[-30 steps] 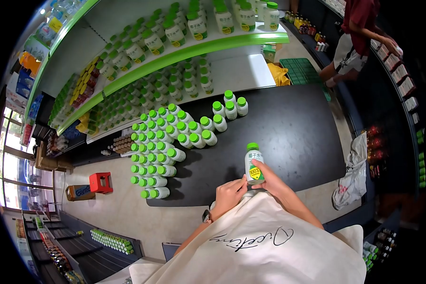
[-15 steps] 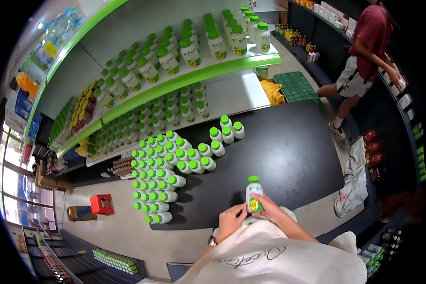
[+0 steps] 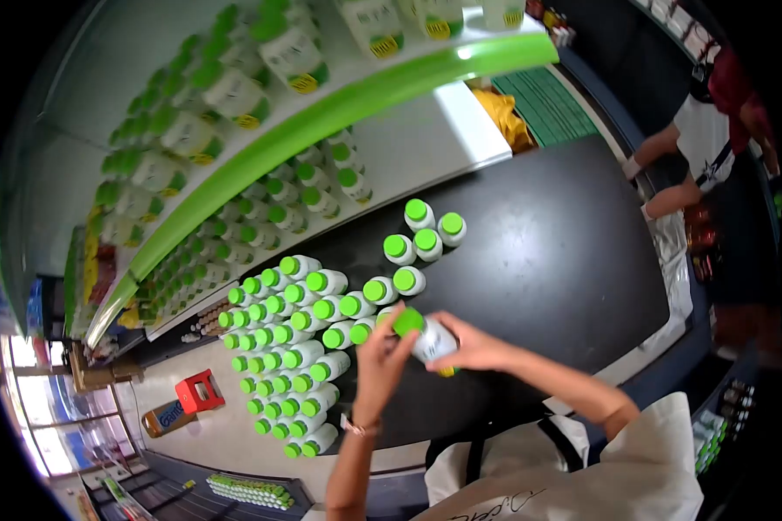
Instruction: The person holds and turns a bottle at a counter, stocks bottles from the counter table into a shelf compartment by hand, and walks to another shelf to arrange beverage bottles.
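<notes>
Over the dark table, a white bottle (image 3: pixel 434 342) with a green cap is held tilted between my two hands. My right hand (image 3: pixel 473 346) is wrapped round the bottle's body from the right. At its cap, the fingers of my left hand (image 3: pixel 381 360) are closed in from the left. Just beyond my left hand stands a large group of matching bottles (image 3: pixel 302 354), packed in rows along the table's left side. A smaller cluster of the same bottles (image 3: pixel 425 244) stands farther back. My hands partly cover some bottles near the cap.
The black table (image 3: pixel 547 234) lies in front of me, below a green-edged shelf (image 3: pixel 339 95) stocked with similar bottles. A green crate (image 3: pixel 543 108) and yellow cloth (image 3: pixel 502 117) sit behind it. Another person (image 3: pixel 704 130) is at right. A red stool (image 3: pixel 199 392) stands on the floor at left.
Both hands have moved forward and left with the bottle, from near my body to beside the group. The bottle now tilts. My view has shifted closer; the other person bends lower.
</notes>
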Available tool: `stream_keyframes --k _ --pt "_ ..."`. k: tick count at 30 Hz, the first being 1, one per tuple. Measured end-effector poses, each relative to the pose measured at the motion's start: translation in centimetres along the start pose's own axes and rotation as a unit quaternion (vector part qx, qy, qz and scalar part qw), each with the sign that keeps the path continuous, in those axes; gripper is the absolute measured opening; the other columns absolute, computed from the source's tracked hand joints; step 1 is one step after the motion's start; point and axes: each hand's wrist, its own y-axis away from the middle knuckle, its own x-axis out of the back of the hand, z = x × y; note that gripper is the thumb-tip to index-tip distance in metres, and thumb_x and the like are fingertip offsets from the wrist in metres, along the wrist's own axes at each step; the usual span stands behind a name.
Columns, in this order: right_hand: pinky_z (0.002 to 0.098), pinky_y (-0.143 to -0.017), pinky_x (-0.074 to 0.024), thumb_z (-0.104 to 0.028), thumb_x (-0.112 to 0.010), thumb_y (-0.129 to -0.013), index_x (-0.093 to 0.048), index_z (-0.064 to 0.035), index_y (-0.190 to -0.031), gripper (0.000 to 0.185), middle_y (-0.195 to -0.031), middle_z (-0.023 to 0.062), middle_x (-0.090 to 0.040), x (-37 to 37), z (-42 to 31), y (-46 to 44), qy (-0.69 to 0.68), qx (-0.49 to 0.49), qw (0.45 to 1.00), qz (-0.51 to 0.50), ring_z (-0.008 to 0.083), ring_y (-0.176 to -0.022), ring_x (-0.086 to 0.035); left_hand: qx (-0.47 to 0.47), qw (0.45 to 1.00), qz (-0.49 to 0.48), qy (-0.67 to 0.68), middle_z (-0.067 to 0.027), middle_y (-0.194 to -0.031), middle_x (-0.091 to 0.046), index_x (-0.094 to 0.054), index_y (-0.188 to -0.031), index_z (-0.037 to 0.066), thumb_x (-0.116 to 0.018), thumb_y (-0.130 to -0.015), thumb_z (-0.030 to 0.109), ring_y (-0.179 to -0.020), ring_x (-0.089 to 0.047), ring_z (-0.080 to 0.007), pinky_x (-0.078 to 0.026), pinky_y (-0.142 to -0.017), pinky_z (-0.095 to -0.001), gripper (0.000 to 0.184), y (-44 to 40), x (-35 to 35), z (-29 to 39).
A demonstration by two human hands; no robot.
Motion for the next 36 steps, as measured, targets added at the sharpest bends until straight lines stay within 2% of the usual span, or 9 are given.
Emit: stream_keyframes --k 2,10,13,15,17,21,26,29,36 --pt "0.0302 -0.089 -0.046 -0.019 -0.082 -0.073 -0.044 -0.0021 -0.127 0.068 -0.113 0.0082 -0.056 2.3 -2.7 -4.1 0.015 0.025 0.999 -0.012 0.0153 -0.103 -0.055 -0.157 0.984 0.009 -0.085 -0.0062 -0.099 -0.065 -0.057 -0.125 0.001 -0.072 -0.081 0.004 -0.086 -0.061 -0.0091 -0.048 -0.068 -0.0187 0.046 -5.8 1.5 0.8" --pt "0.0296 -0.091 -0.0459 -0.011 -0.081 -0.069 -0.048 -0.0031 -0.129 0.069 -0.111 0.0077 -0.06 11.6 -9.3 -17.2 0.088 0.105 0.99 -0.015 0.0148 -0.105 -0.056 -0.199 0.937 -0.081 -0.277 -0.0058 -0.088 -0.064 -0.067 -0.102 0.003 -0.079 -0.071 0.015 -0.074 -0.059 -0.0106 -0.047 -0.064 -0.0235 0.035 -22.0 4.2 9.9" --pt "0.0301 -0.094 -0.0438 -0.018 -0.078 -0.072 -0.043 0.0033 -0.134 0.075 -0.121 0.0141 -0.059 15.9 -8.2 -22.6 0.111 0.146 0.983 0.008 0.0215 -0.108 -0.056 -0.225 0.903 -0.074 -0.359 -0.0085 -0.089 -0.065 -0.064 -0.104 0.001 -0.077 -0.075 0.019 -0.078 -0.061 -0.0163 -0.049 -0.07 -0.0292 0.037 -28.7 3.9 9.8" --pt "0.0347 -0.095 -0.0435 -0.025 -0.075 -0.073 -0.039 0.0034 -0.137 0.078 -0.127 0.0215 -0.054 18.4 -7.3 -27.6 0.237 0.055 0.965 0.093 0.0287 -0.115 -0.054 -0.235 0.885 -0.048 -0.4 -0.0083 -0.087 -0.065 -0.063 -0.105 0.002 -0.077 -0.076 0.02 -0.076 -0.061 -0.0142 -0.049 -0.067 -0.0282 0.037 -33.0 3.0 9.0" --pt "0.0364 -0.092 -0.0448 -0.022 -0.069 -0.075 -0.038 0.0042 -0.136 0.074 -0.126 0.0222 -0.055 19.0 -7.7 -29.8 0.125 -0.053 0.976 0.17 0.0271 -0.114 -0.055 -0.239 0.873 -0.039 -0.422 -0.011 -0.092 -0.066 -0.064 -0.107 0.003 -0.077 -0.076 0.024 -0.078 -0.062 -0.0165 -0.049 -0.068 -0.0289 0.04 -37.9 2.6 7.5" --pt "0.0402 -0.085 -0.0477 -0.028 -0.064 -0.077 -0.05 0.0067 -0.127 0.062 -0.119 0.0227 -0.06 20.5 -2.5 -36.5 0.014 0.076 0.984 0.163 0.0308 -0.101 -0.061 -0.324 0.773 0.052 -0.544 -0.0165 -0.102 -0.066 -0.063 -0.11 0.002 -0.076 -0.077 0.031 -0.091 -0.064 -0.0292 -0.05 -0.08 -0.0386 0.046 -48.7 4.7 3.0" --pt "0.048 -0.095 -0.0413 -0.031 -0.057 -0.08 -0.053 -0.005 -0.13 0.056 -0.126 0.014 -0.059 21.8 -1.2 -38.6 0.357 -0.045 0.931 -0.058 0.0322 -0.114 -0.055 -0.263 0.779 0.087 -0.563 -0.0175 -0.104 -0.066 -0.063 -0.11 0.001 -0.073 -0.079 0.029 -0.096 -0.063 -0.0319 -0.049 -0.084 -0.0401 0.043 -55.8 5.2 3.3" --pt "0.0687 -0.105 -0.021 -0.025 -0.053 -0.081 -0.06 -0.0118 -0.123 0.045 -0.137 0.0033 -0.051 21.1 2.4 -37.4 0.56 -0.09 0.823 0.01 0.0282 -0.135 -0.035 -0.293 0.776 0.102 -0.549 -0.0177 -0.107 -0.065 -0.063 -0.111 0.001 -0.072 -0.08 0.029 -0.099 -0.062 -0.0323 -0.048 -0.086 -0.0407 0.043 -59.8 6.1 2.2" --pt "0.0647 -0.107 -0.0208 -0.033 -0.059 -0.08 -0.049 -0.0181 -0.136 0.059 -0.151 0.0028 -0.034 19.0 2.9 -36.0 0.641 -0.081 0.761 0.059 0.0284 -0.141 -0.024 -0.228 0.788 0.096 -0.564 -0.0196 -0.114 -0.063 -0.06 -0.116 0.0 -0.071 -0.079 0.03 -0.104 -0.06 -0.0353 -0.047 -0.089 -0.0417 0.049 -61.8 4.9 2.3"
